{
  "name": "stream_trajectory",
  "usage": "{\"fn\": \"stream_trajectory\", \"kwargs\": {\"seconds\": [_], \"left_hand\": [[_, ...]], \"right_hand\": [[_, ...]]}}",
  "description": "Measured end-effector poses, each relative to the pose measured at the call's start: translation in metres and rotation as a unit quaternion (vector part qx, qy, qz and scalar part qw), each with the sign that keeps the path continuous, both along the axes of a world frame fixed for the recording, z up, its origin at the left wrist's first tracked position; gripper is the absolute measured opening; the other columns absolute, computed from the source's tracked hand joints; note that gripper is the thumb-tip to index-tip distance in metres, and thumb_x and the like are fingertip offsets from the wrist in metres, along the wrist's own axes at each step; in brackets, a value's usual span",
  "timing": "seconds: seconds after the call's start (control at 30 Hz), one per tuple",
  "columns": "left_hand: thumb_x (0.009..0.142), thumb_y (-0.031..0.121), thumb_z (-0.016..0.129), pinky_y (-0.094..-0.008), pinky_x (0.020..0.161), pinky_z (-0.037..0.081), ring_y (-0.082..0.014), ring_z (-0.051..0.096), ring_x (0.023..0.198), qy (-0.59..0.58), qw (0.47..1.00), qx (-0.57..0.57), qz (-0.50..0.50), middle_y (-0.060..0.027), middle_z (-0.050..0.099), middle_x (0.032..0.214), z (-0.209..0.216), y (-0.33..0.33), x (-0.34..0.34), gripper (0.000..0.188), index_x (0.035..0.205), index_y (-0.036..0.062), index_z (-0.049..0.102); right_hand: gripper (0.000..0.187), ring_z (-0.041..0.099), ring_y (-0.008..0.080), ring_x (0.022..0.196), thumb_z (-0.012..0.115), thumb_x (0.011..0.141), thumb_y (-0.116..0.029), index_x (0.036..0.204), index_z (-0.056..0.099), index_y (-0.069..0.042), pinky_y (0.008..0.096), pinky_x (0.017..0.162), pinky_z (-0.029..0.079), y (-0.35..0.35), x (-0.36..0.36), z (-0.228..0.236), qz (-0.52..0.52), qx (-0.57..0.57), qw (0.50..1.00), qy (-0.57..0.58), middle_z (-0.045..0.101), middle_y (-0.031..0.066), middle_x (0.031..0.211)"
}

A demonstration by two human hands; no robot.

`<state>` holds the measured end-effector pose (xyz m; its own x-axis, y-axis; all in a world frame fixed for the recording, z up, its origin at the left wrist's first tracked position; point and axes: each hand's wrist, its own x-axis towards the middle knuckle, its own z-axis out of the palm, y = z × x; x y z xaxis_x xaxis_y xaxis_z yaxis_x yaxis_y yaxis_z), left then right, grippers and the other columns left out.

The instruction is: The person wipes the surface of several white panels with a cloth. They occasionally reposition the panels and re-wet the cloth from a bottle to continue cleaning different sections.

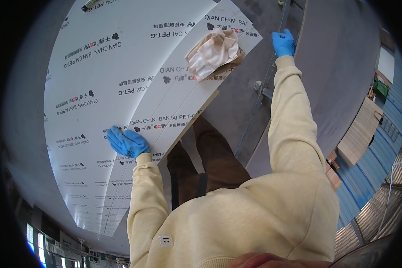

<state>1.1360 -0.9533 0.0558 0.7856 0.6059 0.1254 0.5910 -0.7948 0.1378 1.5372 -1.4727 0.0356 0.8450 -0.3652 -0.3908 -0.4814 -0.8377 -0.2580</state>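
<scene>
My left hand (127, 142), in a blue glove, lies flat with its fingers out on a large white panel (98, 67) whose film is covered in print. It rests near the seam where a narrower white strip (174, 100) lies along the panel's near side. My right hand (283, 43), also gloved in blue, reaches far forward on the right. Its fingers are curled closed beside a long metal rail (265, 73); whether they grip anything is hidden. A crumpled cream cloth (214, 51) sits on the strip, between my two hands.
A grey floor (330, 76) stretches to the right. Beyond it are a stack of light brown boards (361, 129), a green bin (381, 87) and a blue corrugated wall (366, 178). A small caster (257, 85) shows by the rail. A small dark-and-white object (88, 5) lies at the panel's far edge.
</scene>
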Motion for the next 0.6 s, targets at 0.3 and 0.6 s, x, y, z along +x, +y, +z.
{"fn": "stream_trajectory", "kwargs": {"seconds": [0.3, 0.6], "left_hand": [[0.105, 0.038, 0.038, -0.0528, 0.121, 0.026, -0.0389, 0.041, 0.146, 0.006, 1.000, -0.013, 0.008, -0.0216, 0.049, 0.154, -0.002, 0.001, -0.001, 0.058, 0.145, 0.0005, 0.054], [0.105, 0.040, 0.037, -0.0517, 0.123, 0.024, -0.0373, 0.038, 0.148, 0.007, 0.999, -0.028, 0.021, -0.0204, 0.047, 0.156, -0.003, 0.001, -0.003, 0.059, 0.147, 0.0010, 0.052]], "right_hand": [[0.031, 0.075, 0.0319, 0.096, 0.068, 0.093, -0.002, 0.122, 0.063, 0.008, 0.0384, 0.079, 0.063, 0.029, -0.034, 0.015, -0.187, 0.451, 0.843, -0.226, 0.073, 0.0230, 0.115], [0.040, 0.074, 0.0294, 0.072, 0.070, 0.093, -0.025, 0.110, 0.063, 0.010, 0.0370, 0.064, 0.058, 0.026, -0.048, 0.053, -0.258, 0.164, 0.952, -0.030, 0.075, 0.0190, 0.086]]}}
